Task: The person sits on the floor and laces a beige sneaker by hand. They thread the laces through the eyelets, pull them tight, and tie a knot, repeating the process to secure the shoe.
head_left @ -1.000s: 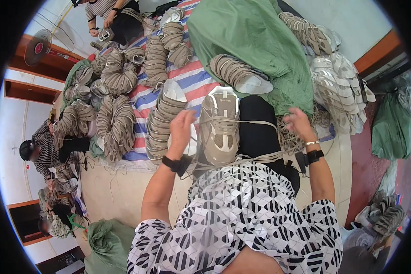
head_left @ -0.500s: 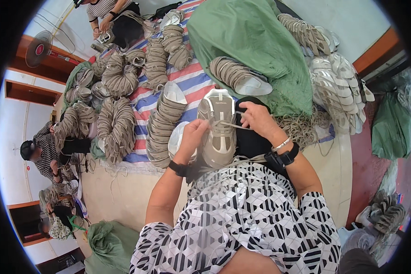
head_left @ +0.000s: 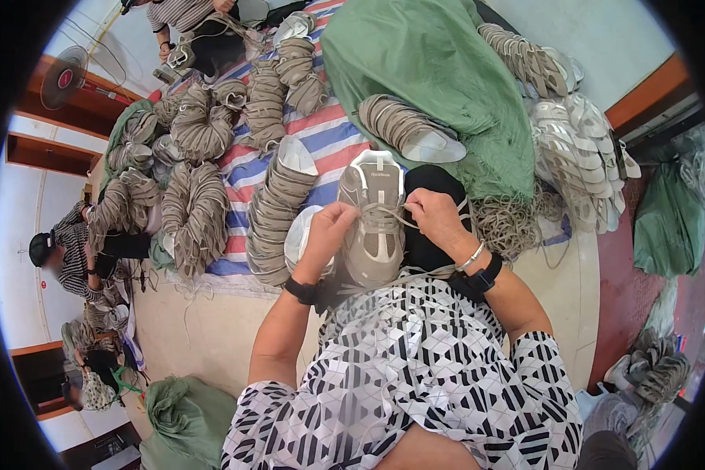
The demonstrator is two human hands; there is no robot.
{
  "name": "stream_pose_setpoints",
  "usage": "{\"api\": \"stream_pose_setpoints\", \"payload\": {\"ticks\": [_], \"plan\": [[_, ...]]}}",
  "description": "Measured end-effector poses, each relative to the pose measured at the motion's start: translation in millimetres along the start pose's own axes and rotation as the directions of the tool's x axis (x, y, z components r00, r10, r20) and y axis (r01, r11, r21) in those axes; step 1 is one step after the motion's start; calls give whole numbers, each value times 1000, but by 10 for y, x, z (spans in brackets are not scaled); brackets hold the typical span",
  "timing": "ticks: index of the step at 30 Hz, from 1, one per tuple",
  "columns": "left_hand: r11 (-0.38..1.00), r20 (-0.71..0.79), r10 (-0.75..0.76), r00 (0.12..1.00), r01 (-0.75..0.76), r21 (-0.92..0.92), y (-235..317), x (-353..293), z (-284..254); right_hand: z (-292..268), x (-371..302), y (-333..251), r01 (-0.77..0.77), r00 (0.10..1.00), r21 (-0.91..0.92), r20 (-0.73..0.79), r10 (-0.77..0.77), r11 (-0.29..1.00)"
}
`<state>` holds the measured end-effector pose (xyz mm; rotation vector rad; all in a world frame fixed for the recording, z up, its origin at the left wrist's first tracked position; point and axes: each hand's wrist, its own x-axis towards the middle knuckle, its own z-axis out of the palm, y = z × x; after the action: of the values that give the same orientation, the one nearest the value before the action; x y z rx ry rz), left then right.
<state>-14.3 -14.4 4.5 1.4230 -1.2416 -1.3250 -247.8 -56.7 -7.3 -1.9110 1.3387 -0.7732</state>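
A taupe shoe upper (head_left: 373, 249) with white trim lies on my lap, its toe toward me. Across its tongue runs a beige shoelace (head_left: 381, 210). At the upper's left edge, my left hand (head_left: 334, 227) is closed in a pinch on the lace. Opposite it, my right hand (head_left: 435, 218) pinches the lace near the right eyelets, with a length of it by the fingers. The fingertips partly hide the eyelets, and the exact lace ends are too small to make out.
Left of my lap stands a curved stack of nested uppers (head_left: 278, 215) on a striped sheet (head_left: 333, 141). A bundle of loose laces (head_left: 509, 223) lies to the right, below a green sack (head_left: 431, 70). White-trimmed uppers (head_left: 576, 164) are piled farther right. Co-workers sit at the left and far left.
My right hand has come slightly left and down, closer to the upper, and its fingers have closed together. The lace now lies in a loop across the tongue between both hands.
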Motion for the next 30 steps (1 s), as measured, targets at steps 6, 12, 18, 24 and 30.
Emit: {"api": "stream_pose_setpoints", "payload": {"ticks": [6, 12, 18, 24, 30], "plan": [[991, -42, -92, 995, 87, -106, -151, 11, 13, 124, -5, -4, 138, 988, -219, -37, -150, 966], [990, -41, -135, 990, 134, -33, -108, 90, -14, 40, 41, -39, 10, 991, 143, 129, -28, 990], [996, -98, -31, 995, 39, 83, -185, 209, 43, -76, 93, -144, -257, 935, 237, 305, 179, 937], [958, 35, 4, 999, -14, 286, -177, 322, -118, -141, 149, -216, -293, 895, 221, 405, 185, 930], [448, 268, 262, 927, -363, 817, 295, 448, -54, -95, 212, -187, 445, 895, -302, 194, -403, 843]]}}
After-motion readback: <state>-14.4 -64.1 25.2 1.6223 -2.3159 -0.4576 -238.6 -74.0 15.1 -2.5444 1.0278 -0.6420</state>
